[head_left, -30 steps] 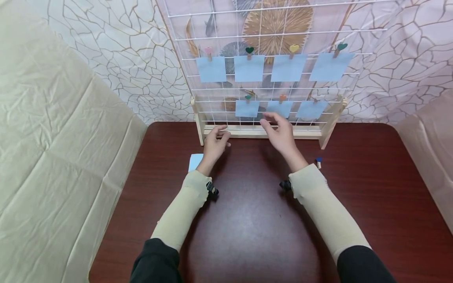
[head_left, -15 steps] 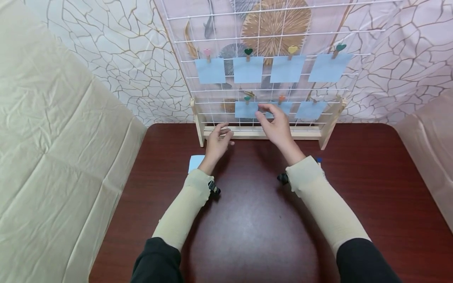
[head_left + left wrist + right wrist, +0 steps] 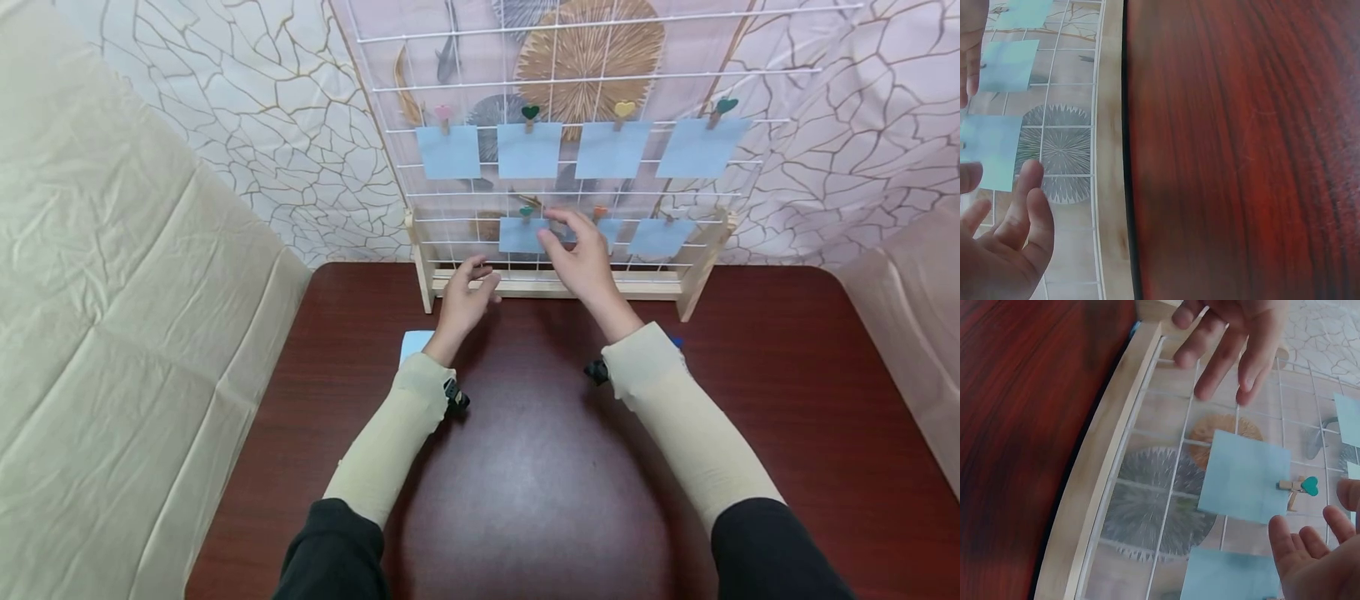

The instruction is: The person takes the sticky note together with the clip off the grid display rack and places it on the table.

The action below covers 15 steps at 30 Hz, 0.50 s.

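Observation:
My left hand [image 3: 467, 304] is held in front of the rack's lower left, fingers loosely bent and holding nothing. My right hand [image 3: 583, 257] hovers before the lower row, also holding nothing, its thumb and forefinger spread apart. Between the hands hangs a light blue paper [image 3: 519, 236], fixed to the white wire grid rack [image 3: 480, 193] by a wooden clothespin with a green heart [image 3: 1309, 485]. The right hand partly covers the neighbouring paper, which has an orange clothespin [image 3: 599, 213]. In the right wrist view the left hand's fingers [image 3: 1219, 356] point down toward the green-heart paper.
An upper row of blue papers [image 3: 529, 152] hangs from heart clothespins. On the dark red table [image 3: 517, 467] a blue paper [image 3: 415, 343] lies beside the left wrist. A blue-topped clothespin [image 3: 677, 342] is mostly hidden by the right sleeve. Wooden feet [image 3: 705, 267] support the rack.
My right hand has risen and shifted slightly left, nearer the green-heart paper. My left hand has moved a little up and right. The papers hang as before.

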### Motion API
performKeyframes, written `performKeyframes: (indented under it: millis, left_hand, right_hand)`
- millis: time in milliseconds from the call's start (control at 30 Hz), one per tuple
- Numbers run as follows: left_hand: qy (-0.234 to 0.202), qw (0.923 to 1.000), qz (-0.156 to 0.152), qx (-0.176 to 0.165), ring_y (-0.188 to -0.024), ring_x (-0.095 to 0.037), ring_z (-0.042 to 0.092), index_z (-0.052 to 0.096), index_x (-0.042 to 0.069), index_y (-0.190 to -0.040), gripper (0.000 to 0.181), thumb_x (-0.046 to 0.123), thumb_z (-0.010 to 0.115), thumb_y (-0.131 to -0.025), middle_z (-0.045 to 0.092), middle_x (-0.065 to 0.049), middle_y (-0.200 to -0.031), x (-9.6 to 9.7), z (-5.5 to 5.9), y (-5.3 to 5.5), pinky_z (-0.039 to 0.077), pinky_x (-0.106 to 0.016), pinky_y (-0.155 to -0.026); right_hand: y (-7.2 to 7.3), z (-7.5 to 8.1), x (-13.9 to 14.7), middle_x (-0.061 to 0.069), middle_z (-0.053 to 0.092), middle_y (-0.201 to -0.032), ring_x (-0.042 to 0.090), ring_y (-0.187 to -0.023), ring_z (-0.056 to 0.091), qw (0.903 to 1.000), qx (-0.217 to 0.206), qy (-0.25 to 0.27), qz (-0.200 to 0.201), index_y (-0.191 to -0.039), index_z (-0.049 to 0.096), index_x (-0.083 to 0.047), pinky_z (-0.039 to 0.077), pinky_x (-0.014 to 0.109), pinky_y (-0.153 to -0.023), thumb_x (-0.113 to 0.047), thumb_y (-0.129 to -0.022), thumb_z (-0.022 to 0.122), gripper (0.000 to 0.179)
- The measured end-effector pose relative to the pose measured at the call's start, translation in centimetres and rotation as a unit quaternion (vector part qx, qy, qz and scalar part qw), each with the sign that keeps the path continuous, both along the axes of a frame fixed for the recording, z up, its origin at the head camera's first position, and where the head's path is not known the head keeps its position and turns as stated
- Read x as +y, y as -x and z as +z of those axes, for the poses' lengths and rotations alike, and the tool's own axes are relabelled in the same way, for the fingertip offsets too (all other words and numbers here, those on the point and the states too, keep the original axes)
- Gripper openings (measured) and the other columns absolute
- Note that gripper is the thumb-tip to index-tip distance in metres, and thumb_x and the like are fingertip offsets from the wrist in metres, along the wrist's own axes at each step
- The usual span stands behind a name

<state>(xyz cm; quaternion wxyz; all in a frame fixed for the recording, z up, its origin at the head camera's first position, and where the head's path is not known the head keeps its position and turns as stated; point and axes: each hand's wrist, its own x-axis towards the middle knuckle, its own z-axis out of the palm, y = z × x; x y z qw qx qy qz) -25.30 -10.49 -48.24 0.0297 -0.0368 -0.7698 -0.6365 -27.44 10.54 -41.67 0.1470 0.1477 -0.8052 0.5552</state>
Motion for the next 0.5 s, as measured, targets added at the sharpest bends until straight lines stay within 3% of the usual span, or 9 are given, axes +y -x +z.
performKeyframes:
  millis: [200,433,500]
  left_hand:
    - [-0.006,0.9996,-0.027,0.001,-0.095,-0.055,0.071,0.045,0.011,-0.159,0.055,0.018,0.063,-0.107,0.054,-0.028,-0.150,0.4,0.5,0.6,0.057,-0.063,-0.079]
    - [-0.011,0.9996,-0.027,0.004,-0.089,-0.047,0.075,0.045,0.011,-0.159,0.056,0.017,0.064,-0.107,0.057,-0.027,-0.148,0.7,0.6,1.0,0.057,-0.030,-0.066]
    - [-0.015,0.9995,-0.027,0.002,-0.087,-0.044,0.076,0.045,0.012,-0.160,0.056,0.018,0.064,-0.108,0.056,-0.027,-0.149,0.8,0.6,1.1,0.056,-0.030,-0.064]
  right_hand:
    - [0.4,0.6,-0.6,0.011,0.058,-0.150,0.026,-0.143,0.049,0.9987,-0.037,0.033,0.009,-0.142,0.064,-0.003,0.049,0.046,-0.111,-0.021,-0.106,0.067,0.040]
    - [1.0,0.5,-1.1,0.014,0.058,-0.149,0.028,-0.143,0.050,0.9982,-0.044,0.040,0.009,-0.142,0.064,-0.001,0.048,0.045,-0.112,-0.017,-0.105,0.067,0.040]
    - [1.1,0.5,-1.2,0.014,0.058,-0.149,0.027,-0.143,0.050,0.9980,-0.045,0.043,0.012,-0.142,0.063,-0.001,0.048,0.045,-0.113,-0.017,-0.105,0.066,0.040]
